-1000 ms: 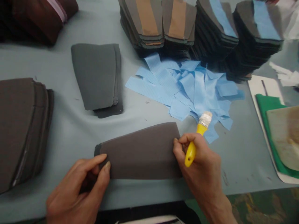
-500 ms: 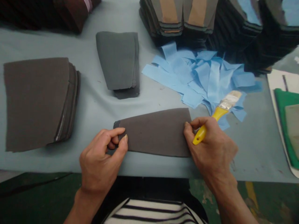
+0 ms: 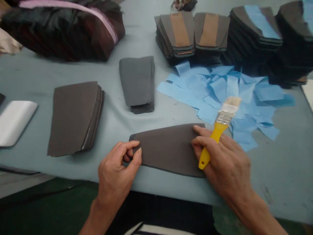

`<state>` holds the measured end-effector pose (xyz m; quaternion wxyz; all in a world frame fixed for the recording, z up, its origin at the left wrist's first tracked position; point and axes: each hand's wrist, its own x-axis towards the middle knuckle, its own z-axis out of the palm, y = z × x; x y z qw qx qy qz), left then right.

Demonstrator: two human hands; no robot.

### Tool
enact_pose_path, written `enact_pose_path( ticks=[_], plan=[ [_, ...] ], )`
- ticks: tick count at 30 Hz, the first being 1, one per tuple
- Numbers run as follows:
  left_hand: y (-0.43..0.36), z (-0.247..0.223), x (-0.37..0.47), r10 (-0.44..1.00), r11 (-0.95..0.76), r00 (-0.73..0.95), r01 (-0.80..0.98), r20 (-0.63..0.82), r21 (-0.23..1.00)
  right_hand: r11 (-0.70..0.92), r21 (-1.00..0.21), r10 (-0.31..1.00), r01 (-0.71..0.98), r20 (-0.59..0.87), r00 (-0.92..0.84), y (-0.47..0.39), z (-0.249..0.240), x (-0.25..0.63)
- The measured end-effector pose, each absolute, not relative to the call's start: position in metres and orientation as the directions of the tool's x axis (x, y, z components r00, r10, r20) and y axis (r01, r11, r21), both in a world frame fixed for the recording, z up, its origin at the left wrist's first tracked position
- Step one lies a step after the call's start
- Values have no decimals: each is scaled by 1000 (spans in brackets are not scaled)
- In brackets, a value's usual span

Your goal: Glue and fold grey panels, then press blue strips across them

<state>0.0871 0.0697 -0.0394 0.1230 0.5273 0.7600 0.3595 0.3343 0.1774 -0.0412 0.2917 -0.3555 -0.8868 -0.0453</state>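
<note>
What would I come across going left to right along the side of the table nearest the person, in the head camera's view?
White flat object → stack of brown pieces → left hand → single brown piece → right hand, holding a yellow-handled brush.

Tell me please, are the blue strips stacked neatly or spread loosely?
Spread loosely: the blue strips lie in a messy heap, crossing each other, with their ends pointing in different directions.
</note>
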Motion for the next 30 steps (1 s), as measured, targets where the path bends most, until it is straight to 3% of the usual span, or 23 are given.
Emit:
enact_pose_path(
  ticks=[10,19,22,30],
  plan=[
    [71,-34,87,891,218,-422,718,165,661,769,-100,581,631,522,-625,182,-40,333],
    [68,-17,112,892,-38,-164,902,420,431,773,-105,585,626,500,-639,181,-39,335],
    [78,-16,138,922,-164,-18,888,387,430,777,-104,586,621,483,-651,180,-41,338],
    [108,-40,149,975,-103,27,934,220,343,771,-114,598,626,468,-651,179,-45,345]
  ],
)
